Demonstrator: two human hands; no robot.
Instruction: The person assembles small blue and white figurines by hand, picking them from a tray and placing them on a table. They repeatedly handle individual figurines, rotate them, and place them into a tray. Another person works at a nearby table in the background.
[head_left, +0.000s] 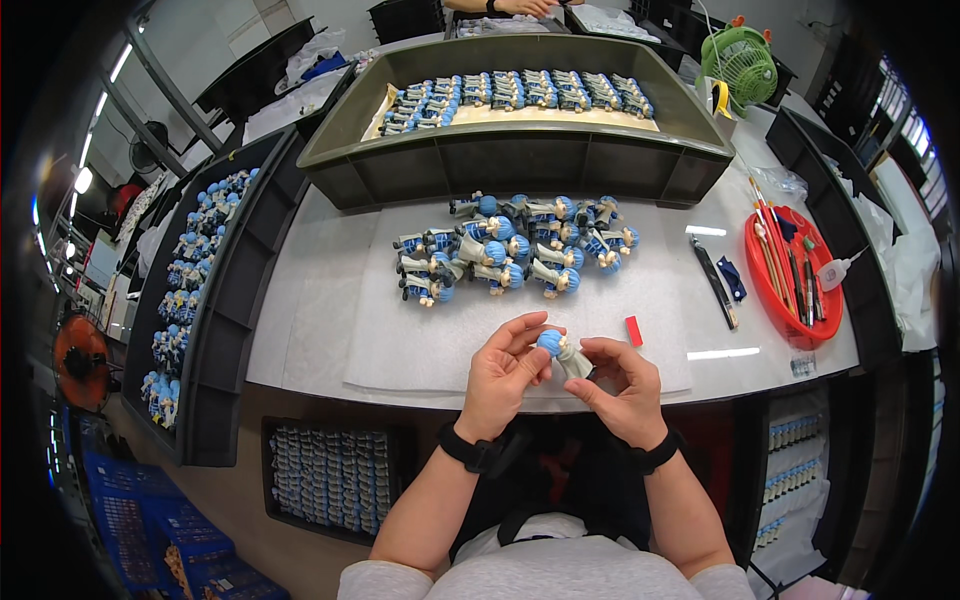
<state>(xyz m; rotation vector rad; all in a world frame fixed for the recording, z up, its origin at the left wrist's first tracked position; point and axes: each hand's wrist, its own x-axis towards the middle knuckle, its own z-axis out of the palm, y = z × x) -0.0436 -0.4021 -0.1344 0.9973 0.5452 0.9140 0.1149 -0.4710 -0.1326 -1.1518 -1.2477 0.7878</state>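
Between my two hands, above the table's near edge, is a small toy figurine [573, 361] with a blue head and a pale grey-white body. My left hand [507, 365] pinches it at the blue head, thumb and fingers closed. My right hand [624, 388] grips its lower end between thumb and fingers. Just ahead, a loose pile of similar figurines [490, 252] lies on a white sheet [400, 350]. A small red block [633, 331] rests on the table close to my right hand.
A large grey-green bin [520, 165] with rows of figurines stands behind the pile. At right are a red tray [752, 245] of brushes and tools, a craft knife [712, 282] and a green fan [740, 65]. A black crate [222, 330] of figurines flanks the left side.
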